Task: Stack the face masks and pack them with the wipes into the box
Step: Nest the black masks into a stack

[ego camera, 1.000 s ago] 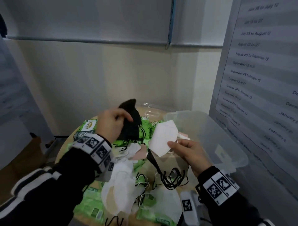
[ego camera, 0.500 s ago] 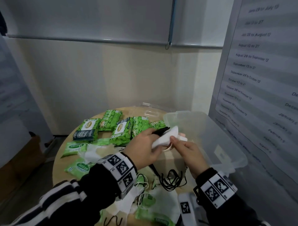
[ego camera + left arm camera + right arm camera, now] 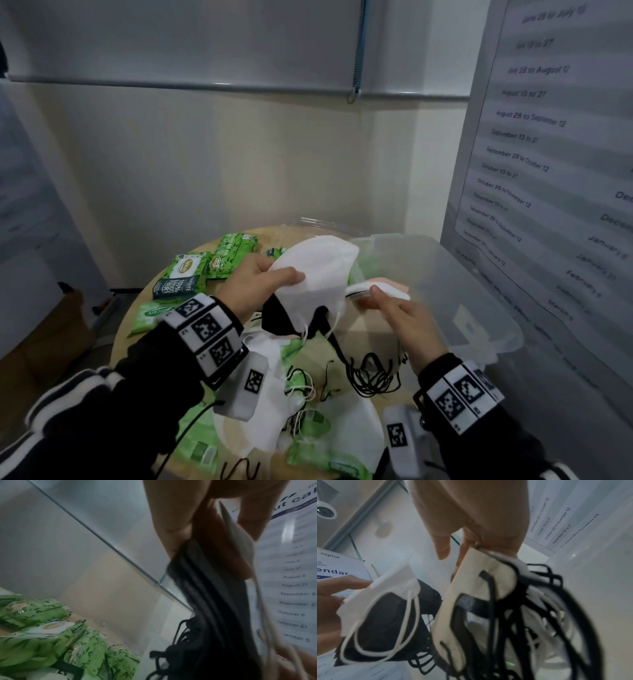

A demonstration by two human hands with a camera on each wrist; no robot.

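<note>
Cream wall and a lowered grey blind close off the back, with a calendar poster down the right side; below them sits the round wooden bench (image 3: 239, 236) I am working over. My left hand (image 3: 255, 291) is curled, thumb on top, pinching a white face mask (image 3: 318, 277) with a black mask (image 3: 277, 318) tucked under it; both are lifted clear of the bench, above its middle. My right hand (image 3: 397, 318) grips the stack of masks (image 3: 376, 291) by one end, fingers and thumb closed over it, just beside the near-left corner of the clear plastic box (image 3: 479, 274), which stands at the right edge of the bench.

I judge this to be the stacking step, with the packing not begun. The wipes (image 3: 185, 274) lie along the far-left edge, and loose masks (image 3: 274, 411) cover the near edge.

The white face mask is folded flat, its long axis running from my left hand up and away toward the far-right, its rounded end pointing at the box and its ear loops hanging at the near end. The stack lies roughly level, pointing from my right hand toward the left one; its black loops (image 3: 373, 377) dangle onto the bench.

Next, I would say, the pair in my left hand must be turned to match the stack and laid flat on it, without snagging the loops.
</note>
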